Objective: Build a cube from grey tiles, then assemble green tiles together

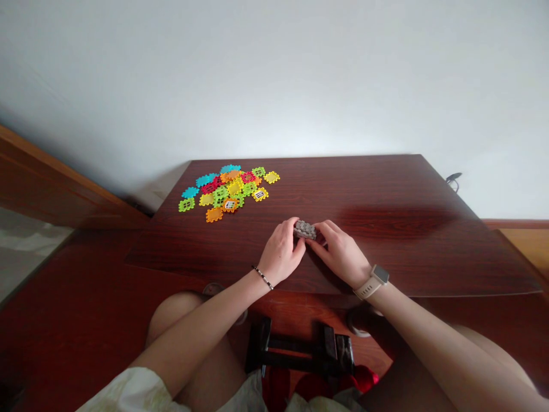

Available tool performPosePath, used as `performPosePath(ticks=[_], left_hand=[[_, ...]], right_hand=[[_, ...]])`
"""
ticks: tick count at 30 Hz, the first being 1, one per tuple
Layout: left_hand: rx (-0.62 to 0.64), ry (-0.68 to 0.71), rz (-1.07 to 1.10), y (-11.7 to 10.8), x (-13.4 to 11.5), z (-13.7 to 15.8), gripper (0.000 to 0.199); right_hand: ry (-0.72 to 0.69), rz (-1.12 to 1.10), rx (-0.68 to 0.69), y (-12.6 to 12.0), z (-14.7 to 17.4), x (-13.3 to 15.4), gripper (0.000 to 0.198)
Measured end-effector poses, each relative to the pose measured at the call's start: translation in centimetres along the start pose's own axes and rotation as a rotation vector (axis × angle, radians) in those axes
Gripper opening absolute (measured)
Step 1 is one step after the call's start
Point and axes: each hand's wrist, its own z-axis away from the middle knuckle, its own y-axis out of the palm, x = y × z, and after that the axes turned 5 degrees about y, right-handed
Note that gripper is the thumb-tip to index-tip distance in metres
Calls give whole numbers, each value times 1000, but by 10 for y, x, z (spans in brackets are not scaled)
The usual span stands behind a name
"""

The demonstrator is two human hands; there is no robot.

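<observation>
A small grey block with notched edges (305, 230), which looks like a stack of interlocking plastic tiles, is held near the front of the dark wooden table (369, 200). My left hand (282, 249) grips its left end, fingers curled behind and thumb in front. On the right end, the fingers and thumb of my right hand (342, 252) close around it. Part of the block is hidden by the fingertips. Farther back on the left lies a loose pile of colourful interlocking tiles (234, 187) in yellow, green, orange, red and blue, some with window-like cutouts.
A white wall (300, 80) stands right behind the table's back edge. Below the front edge, between my knees, is a black frame-like object (291, 352). A wooden door or panel (55, 183) is at the left, and a dark cable (453, 179) hangs by the right edge.
</observation>
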Motion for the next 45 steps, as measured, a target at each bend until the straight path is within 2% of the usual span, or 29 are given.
performPosePath(ticks=[7, 11, 15, 18, 23, 32, 39, 45], left_hand=[[-52, -186, 342, 3, -13, 4, 58], [-54, -240, 386, 1, -12, 2, 58], [-48, -217, 291, -6, -10, -2, 49], [-52, -195, 262, -9, -8, -3, 50], [-75, -195, 423, -3, -3, -1, 54], [-82, -231, 714, 5, -9, 0, 54], [-91, -192, 563, 0, -14, 1, 44], [-52, -140, 593, -5, -15, -1, 52]], right_hand=[[-31, 69, -61, 2, 4, 6, 10], [-78, 108, -75, 5, 6, 8, 9], [-80, 95, -88, 5, 8, 10, 6], [-77, 76, -102, 3, 8, 13, 7], [-62, 67, -116, 1, 8, 15, 7], [-78, 52, -120, 0, 9, 17, 12], [-91, 89, -69, 2, 10, 20, 15], [-115, 88, -76, 0, 12, 20, 26]])
